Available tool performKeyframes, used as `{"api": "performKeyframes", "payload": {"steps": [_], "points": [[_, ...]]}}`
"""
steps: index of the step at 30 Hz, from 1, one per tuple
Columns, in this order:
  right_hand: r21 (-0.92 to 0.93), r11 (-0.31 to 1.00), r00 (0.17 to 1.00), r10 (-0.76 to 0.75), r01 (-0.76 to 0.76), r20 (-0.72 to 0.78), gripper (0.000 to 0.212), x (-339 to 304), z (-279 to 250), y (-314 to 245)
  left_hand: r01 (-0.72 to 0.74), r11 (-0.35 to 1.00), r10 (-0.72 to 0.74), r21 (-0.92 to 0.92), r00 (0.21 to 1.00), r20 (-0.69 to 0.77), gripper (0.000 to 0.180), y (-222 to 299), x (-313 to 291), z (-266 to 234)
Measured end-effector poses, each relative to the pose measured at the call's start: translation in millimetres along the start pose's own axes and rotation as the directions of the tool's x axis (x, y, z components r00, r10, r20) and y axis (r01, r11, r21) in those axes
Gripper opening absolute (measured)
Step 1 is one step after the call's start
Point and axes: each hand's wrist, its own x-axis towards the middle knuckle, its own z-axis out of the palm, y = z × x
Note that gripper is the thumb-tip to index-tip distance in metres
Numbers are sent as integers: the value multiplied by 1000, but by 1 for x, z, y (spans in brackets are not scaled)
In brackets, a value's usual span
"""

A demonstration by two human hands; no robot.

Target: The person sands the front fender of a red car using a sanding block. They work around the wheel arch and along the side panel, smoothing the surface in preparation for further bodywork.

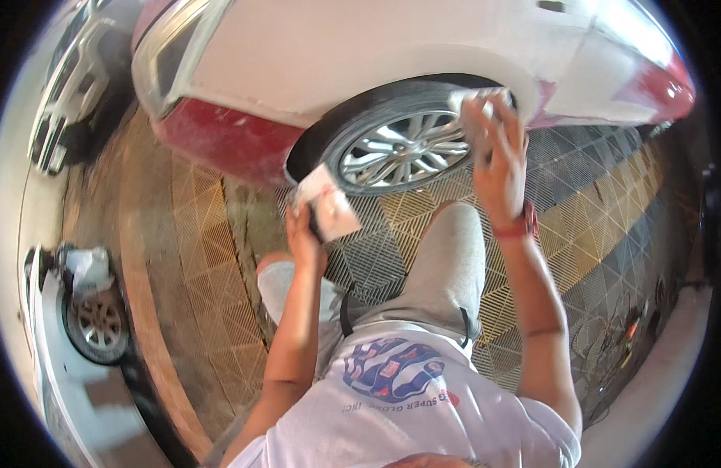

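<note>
Floor [563, 207] of ribbed grey and tan panels fills the middle of my head view, under a car [337, 47] with a pale side and red at both ends, its spoked wheel [403, 160] facing me. Another, silver car [73, 382] stands at far left. My left hand [304, 236] clasps a flat white piece [334, 210] with pinkish smears, near that wheel. My right hand [499, 160] is by the wheel arch, a pale thing [463, 100] at its fingers; blur keeps me from telling whether they grip it.
</note>
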Motion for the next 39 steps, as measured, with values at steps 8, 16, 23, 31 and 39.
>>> {"api": "performKeyframes", "payload": {"steps": [8, 16, 23, 31, 39], "points": [[58, 986, 881, -163, 154, 444, 71, -44, -3, -84, -444, 867, 383, 225, 884, 268, 55, 74, -52, 101], [127, 975, 726, -219, 180, 652, 67, -69, 9, -76, -391, 882, 377, 265, 921, 103, 53, 36, -16, 54], [112, 993, 994, 53, -43, -92, 66, 72, -39, 10, 118, 992, -112, -45, 985, 132, 51, 2, 7, -55], [-223, 951, 877, -288, 215, -384, 39, 252, -70, 39, 407, 913, -408, -31, 912, -34, 39, -52, -4, -115], [-313, 915, 920, -329, 255, -214, 68, 229, -53, 91, 375, 926, -375, -25, 927, 23, 37, -55, -5, -113]]}}
